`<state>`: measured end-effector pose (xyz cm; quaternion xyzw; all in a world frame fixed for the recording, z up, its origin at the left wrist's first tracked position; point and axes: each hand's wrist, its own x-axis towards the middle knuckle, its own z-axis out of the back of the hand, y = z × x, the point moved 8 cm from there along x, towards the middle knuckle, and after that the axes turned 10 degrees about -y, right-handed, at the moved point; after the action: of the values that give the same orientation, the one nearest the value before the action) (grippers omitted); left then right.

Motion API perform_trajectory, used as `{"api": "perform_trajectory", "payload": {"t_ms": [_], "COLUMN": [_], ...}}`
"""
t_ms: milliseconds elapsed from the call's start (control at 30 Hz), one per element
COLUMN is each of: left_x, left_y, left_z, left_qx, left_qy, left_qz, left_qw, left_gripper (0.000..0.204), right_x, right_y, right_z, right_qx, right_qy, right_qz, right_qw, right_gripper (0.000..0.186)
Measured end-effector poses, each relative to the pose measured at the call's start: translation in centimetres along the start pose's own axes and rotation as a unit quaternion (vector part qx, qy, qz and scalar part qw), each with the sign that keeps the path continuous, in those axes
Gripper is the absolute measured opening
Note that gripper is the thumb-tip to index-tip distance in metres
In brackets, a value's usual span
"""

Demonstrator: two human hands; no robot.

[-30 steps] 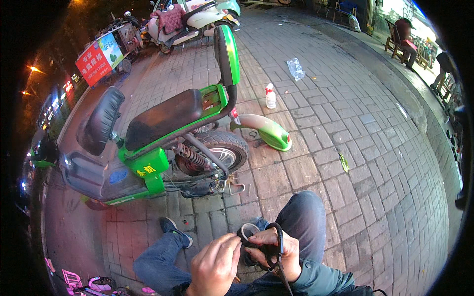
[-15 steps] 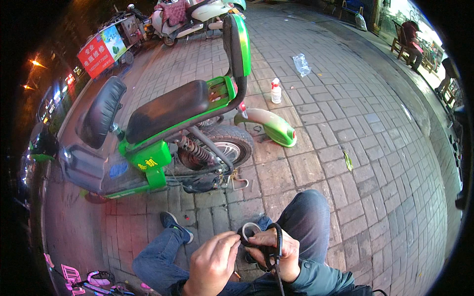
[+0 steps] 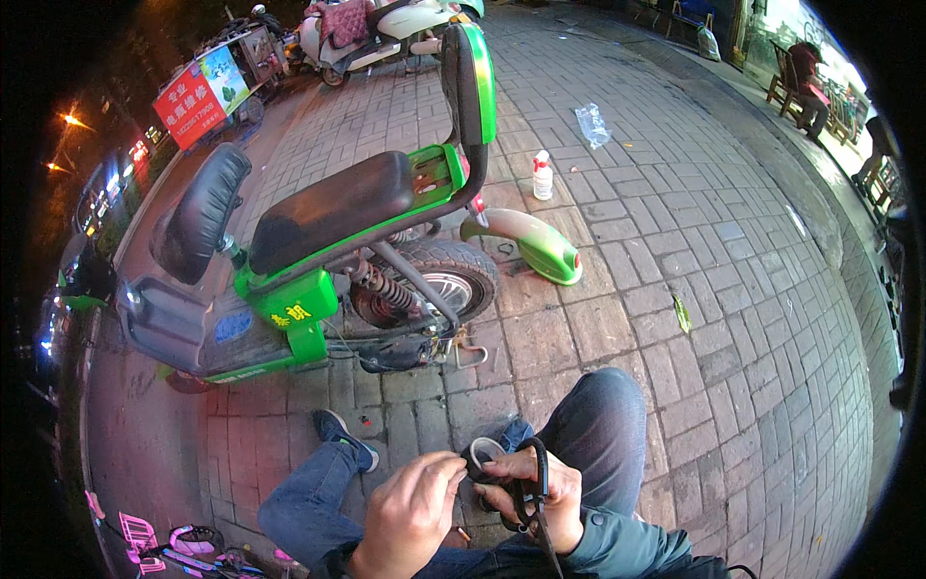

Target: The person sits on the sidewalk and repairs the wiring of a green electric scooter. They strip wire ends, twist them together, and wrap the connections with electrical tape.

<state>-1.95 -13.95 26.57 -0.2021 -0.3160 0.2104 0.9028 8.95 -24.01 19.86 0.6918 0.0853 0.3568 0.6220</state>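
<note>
Close in front of my lap, a roll of black tape (image 3: pixel 479 451) with a pale inner core is held between my two hands. My left hand (image 3: pixel 413 507) is closed, its thumb and fingers pinched at the roll's left edge. A pair of black-handled scissors (image 3: pixel 541 470) hangs in my right hand (image 3: pixel 557 497), the blades pointing down toward me. That hand's thumb also presses on the roll. Any loose tape end is hidden by my left fingers. Beyond my knees stands a green and black electric scooter (image 3: pixel 333 207), its rear wheel (image 3: pixel 468 280) uncovered.
A green and white mudguard (image 3: pixel 531 246) lies on the paving behind the wheel. Past it are a white and red bottle (image 3: pixel 542 177) and a clear plastic bag (image 3: pixel 592 125). A pink child's bike (image 3: pixel 183 550) is at lower left. Someone sits on a chair (image 3: pixel 777 82) at far right.
The scissors have turned slightly in my right hand, their blades showing more. My left hand has shifted a little left and stays pinched at the tape roll. The view has moved slightly.
</note>
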Motion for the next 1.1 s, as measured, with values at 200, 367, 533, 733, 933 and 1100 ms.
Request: {"api": "perform_trajectory", "payload": {"t_ms": [200, 367, 533, 733, 933, 1100], "left_x": [-0.2, -0.3, -0.4, -0.4, -0.9, -1.0], "left_y": [0.3, 0.9, 0.8, 1.4, 4.9, 5.0], "left_z": [-0.6, -0.5, -0.3, -0.3, -1.1, -1.4], "left_qx": [0.021, -0.017, -0.006, -0.014, -0.159, -0.176], "left_qy": [-0.004, 0.01, 0.01, 0.029, 0.004, 0.1], "left_qz": [-0.023, 0.004, 0.005, 0.014, 0.233, 0.222], "left_qw": [1.0, 1.0, 1.0, 0.999, 0.959, 0.954], "left_gripper": [0.019, 0.02, 0.018, 0.019, 0.018, 0.023], "right_x": [-0.6, -0.7, -0.7, -0.3, -0.5, -0.5], "right_y": [-0.4, -0.7, -0.5, 0.0, -0.5, -1.0], "right_z": [-0.2, -0.2, -0.4, -0.7, -0.8, -0.6], "right_qx": [-0.016, -0.026, -0.022, -0.022, 0.007, -0.002], "right_qy": [-0.006, -0.021, -0.013, 0.021, 0.029, 0.036], "right_qz": [-0.049, -0.071, -0.058, -0.037, -0.079, -0.061], "right_qw": [0.999, 0.997, 0.998, 0.999, 0.996, 0.997], "right_gripper": [0.03, 0.03, 0.031, 0.03, 0.031, 0.034]}}
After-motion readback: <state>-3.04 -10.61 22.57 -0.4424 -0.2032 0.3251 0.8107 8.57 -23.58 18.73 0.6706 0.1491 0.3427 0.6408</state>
